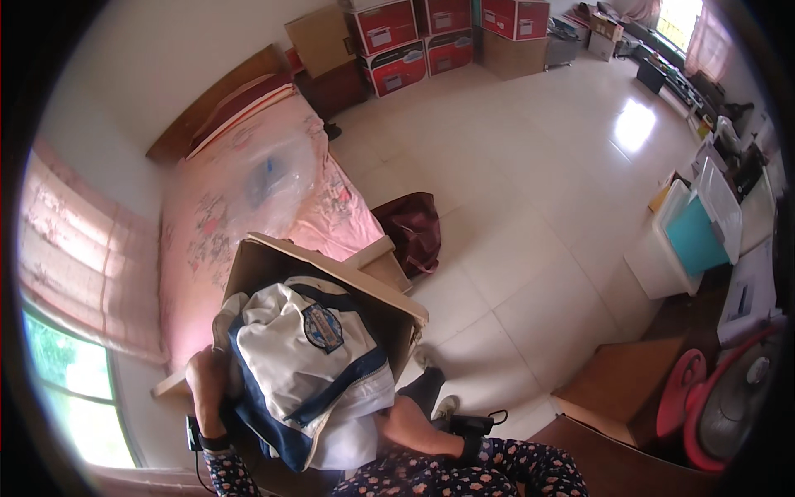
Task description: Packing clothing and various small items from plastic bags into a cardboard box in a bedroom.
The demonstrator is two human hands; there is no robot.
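A white and navy jacket with an oval blue patch lies bunched in front of me, over the opening of a cardboard box. White cloth hangs out beneath its lower edge. At the jacket's left side, my left hand is closed on a fold of it. From the right, my right hand reaches in under the jacket's lower right edge, so its fingers are hidden. Part of the box's dark inside shows behind the jacket; what it holds there cannot be seen.
Beyond the box stands a bed with a pink floral sheet and clear plastic on top. A maroon bag rests on the tiled floor. To the right are a white bin, an open carton and a red fan. Red boxes are stacked far back.
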